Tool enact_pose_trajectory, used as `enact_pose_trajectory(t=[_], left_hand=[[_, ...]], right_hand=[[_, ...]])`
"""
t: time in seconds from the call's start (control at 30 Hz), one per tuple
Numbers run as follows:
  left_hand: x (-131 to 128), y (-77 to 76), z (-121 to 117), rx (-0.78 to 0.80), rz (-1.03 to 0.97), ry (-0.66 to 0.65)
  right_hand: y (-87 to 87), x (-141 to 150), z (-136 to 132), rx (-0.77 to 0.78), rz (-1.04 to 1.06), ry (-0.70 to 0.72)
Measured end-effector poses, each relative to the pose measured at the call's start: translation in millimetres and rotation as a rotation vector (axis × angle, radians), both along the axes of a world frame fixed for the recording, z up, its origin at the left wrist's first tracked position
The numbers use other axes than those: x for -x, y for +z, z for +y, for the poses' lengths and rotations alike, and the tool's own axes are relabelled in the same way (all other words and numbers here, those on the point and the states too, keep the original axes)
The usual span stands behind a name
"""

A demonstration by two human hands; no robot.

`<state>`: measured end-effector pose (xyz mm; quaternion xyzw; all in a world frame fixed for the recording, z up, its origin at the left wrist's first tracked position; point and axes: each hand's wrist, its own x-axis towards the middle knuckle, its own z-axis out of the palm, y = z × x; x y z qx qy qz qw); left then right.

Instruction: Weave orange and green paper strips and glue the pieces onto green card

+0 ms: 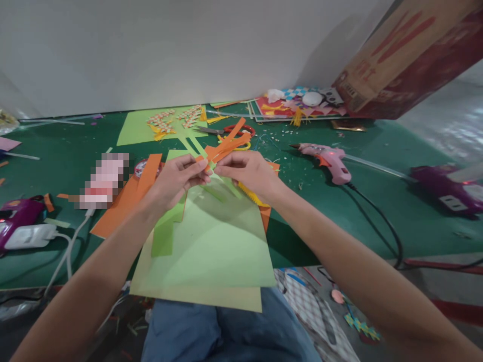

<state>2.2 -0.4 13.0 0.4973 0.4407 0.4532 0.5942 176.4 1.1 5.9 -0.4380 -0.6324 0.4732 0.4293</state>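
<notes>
My left hand (184,176) and my right hand (245,171) meet over the middle of the green table, both closed in a pinch. Between their fingertips are interlaced paper strips: orange strips (230,146) fan out to the upper right, and light green strips (191,146) stick out toward the back and hang below. Fingers cover the crossing point, so the weave there is partly hidden. Beneath the hands lie pale green paper sheets (222,246), overhanging the table's front edge. A darker green strip (162,236) rests on them. Orange paper (128,201) lies under my left forearm.
Red-handled scissors (215,130) lie just behind the hands. A pink glue gun (324,158) with a black cord is at right. Woven paper pieces (162,120) with yellow tassels sit at the back. Purple power strips (449,186) stand at the sides, and a paper bag (396,60) leans back right.
</notes>
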Motion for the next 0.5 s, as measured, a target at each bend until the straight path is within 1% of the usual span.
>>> enact_pose_trajectory(t=[0.13,0.27,0.37,0.5], left_hand=[[-3.3,2.7,-2.2,0.031,0.025,-0.018],[-5.4,4.5,-3.8,0.027,0.036,-0.024],[-5.2,3.1,-3.5,-0.025,0.066,-0.023],[-3.4,-1.3,-1.8,-0.123,0.105,0.012]], right_hand=[[2.1,2.3,-1.3,-0.003,-0.034,-0.054],[2.6,3.2,-2.4,0.037,-0.043,-0.091],[2.4,3.0,-2.8,0.105,-0.001,-0.075],[2.0,2.1,-1.7,0.167,0.095,-0.001]])
